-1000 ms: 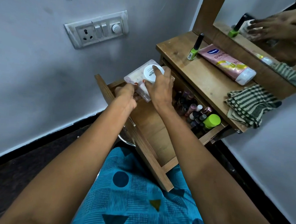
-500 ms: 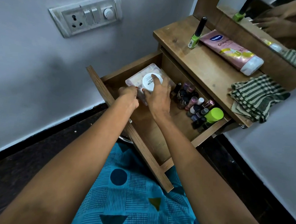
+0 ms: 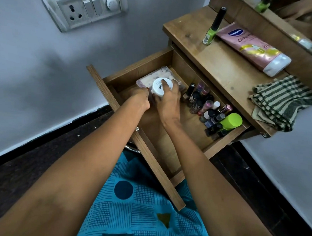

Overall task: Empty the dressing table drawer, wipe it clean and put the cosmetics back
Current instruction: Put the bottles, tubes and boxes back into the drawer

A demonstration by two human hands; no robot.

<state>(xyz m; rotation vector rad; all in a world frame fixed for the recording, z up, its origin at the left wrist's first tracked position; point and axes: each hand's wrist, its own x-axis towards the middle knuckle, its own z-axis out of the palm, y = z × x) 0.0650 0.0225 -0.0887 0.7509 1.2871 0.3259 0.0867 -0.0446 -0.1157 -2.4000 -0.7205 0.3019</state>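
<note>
The drawer of the dressing table stands pulled out over the person's lap, and both hands are down in its far left corner. There a clear plastic box sits close against the drawer's left wall, with a white jar resting on its lid. The right hand is curled over the jar, fingers across the top and thumb on the near side, grasping it. The left hand is closed on the box's near corner; its fingertips are tucked out of sight, so I can't say how deep the hold goes. Along the drawer's back right side stands a packed cluster of nail polish bottles, and a lime-green capped container lies at the right end of that cluster. The drawer's floor on the near side is bare wood. Above the drawer, on the tabletop, a green nail polish bottle stands upright, a pink lotion tube lies on its side, and a folded striped cloth hangs a little over the edge. To the drawer's left, a switchboard is on the wall.
</note>
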